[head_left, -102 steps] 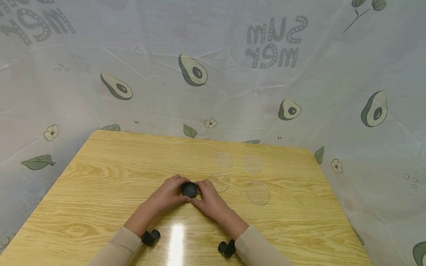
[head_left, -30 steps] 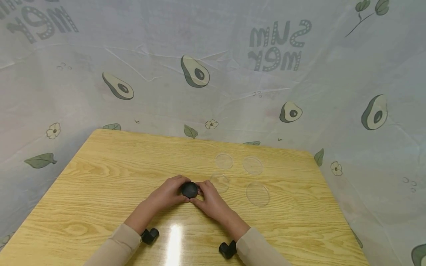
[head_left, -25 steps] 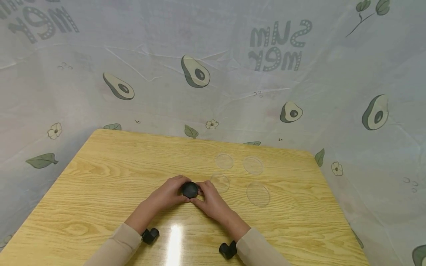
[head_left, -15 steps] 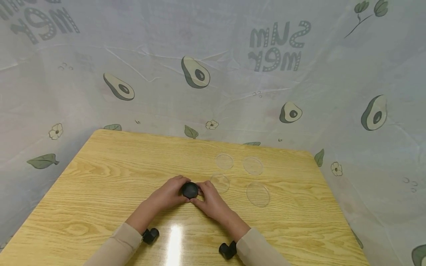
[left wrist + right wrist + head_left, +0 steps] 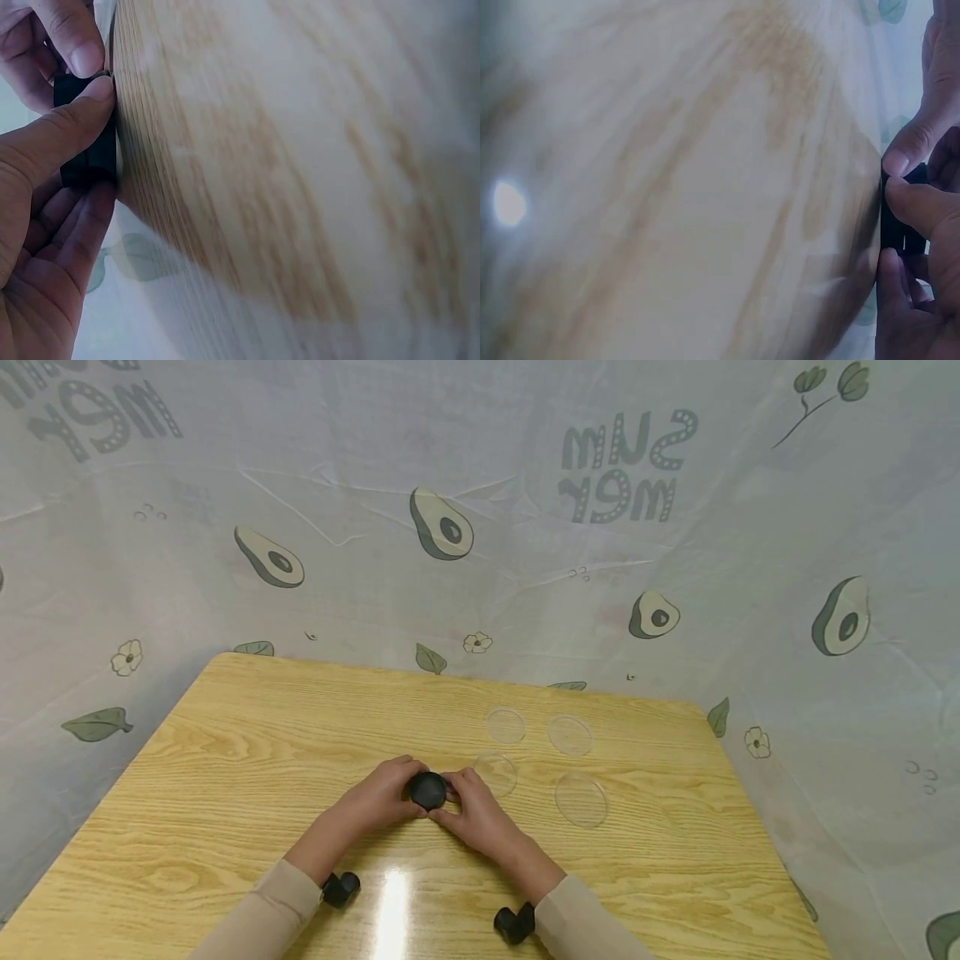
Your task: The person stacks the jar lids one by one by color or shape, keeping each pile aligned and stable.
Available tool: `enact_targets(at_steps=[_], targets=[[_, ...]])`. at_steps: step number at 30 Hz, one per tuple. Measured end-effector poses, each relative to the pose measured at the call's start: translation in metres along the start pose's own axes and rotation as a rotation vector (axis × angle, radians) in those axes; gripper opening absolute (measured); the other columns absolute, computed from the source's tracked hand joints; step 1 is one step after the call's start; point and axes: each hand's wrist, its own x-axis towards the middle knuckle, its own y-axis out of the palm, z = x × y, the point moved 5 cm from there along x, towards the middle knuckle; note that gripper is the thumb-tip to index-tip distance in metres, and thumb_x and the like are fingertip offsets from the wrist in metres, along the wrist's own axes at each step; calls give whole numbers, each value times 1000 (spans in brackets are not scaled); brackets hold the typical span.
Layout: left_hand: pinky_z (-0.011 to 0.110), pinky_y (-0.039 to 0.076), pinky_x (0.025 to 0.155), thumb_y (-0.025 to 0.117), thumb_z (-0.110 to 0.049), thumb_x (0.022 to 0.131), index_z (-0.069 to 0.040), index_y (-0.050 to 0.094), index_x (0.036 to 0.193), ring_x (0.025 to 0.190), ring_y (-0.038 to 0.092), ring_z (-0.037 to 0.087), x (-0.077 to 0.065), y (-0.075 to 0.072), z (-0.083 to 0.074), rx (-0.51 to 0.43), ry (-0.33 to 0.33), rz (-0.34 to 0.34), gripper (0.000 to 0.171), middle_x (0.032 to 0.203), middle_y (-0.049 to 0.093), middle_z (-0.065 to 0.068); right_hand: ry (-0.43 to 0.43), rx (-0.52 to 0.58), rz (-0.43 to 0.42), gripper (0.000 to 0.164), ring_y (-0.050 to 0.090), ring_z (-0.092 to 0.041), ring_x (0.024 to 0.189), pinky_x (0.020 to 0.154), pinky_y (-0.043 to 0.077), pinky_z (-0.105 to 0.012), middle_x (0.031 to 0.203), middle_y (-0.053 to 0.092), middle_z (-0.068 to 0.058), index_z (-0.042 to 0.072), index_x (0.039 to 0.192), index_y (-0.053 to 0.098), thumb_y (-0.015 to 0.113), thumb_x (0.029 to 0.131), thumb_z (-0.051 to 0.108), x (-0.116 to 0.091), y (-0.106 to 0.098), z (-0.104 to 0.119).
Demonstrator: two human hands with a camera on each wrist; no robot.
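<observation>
The handling of the round black piece (image 5: 428, 791) looks under way rather than finished: the left hand (image 5: 382, 795) and the right hand (image 5: 477, 812) both have hold of it, and neither has let go. The fingers (image 5: 88, 229) of each hand are curled in close, thumb on the near side, pinching it from opposite sides with only its own width between them. It sits low at the worktop (image 5: 247, 760), near the middle and seemingly resting on it; its underside is hidden, so whether anything lies beneath cannot be told. Four clear discs, far left (image 5: 506, 725), far right (image 5: 570, 734), near left (image 5: 495, 774) and near right (image 5: 581, 799), lie flat and apart from one another, the near left one just beside the right hand. None of these is in a grip, so any work involving them appears not yet begun.
</observation>
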Motion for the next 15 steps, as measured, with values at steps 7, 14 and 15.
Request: enact_targets(at_steps=[7,14,15], targets=[[41,57,89,89,-13,84,-1,67,125,102,66,22,1,1,0,2,-8,7,49,114,68,10,25,-4,15,59,61,-21,114,102,55,-39,127,59,-12,0,147,54,75,99,29,-2,-6,2],[39,57,89,91,-17,82,-1,68,125,101,66,21,0,1,0,13,14,-11,51,113,69,9,10,55,-47,62,60,-27,120,105,55,-44,133,58,-17,-3,150,50,74,100,26,-6,-28,-1],[39,57,89,91,-17,82,-1,68,125,100,66,21,0,1,0,10,17,-11,51,112,69,8,9,35,-67,63,59,-29,123,106,54,-46,136,57,-17,-1,151,50,74,100,27,-6,-33,-3]])
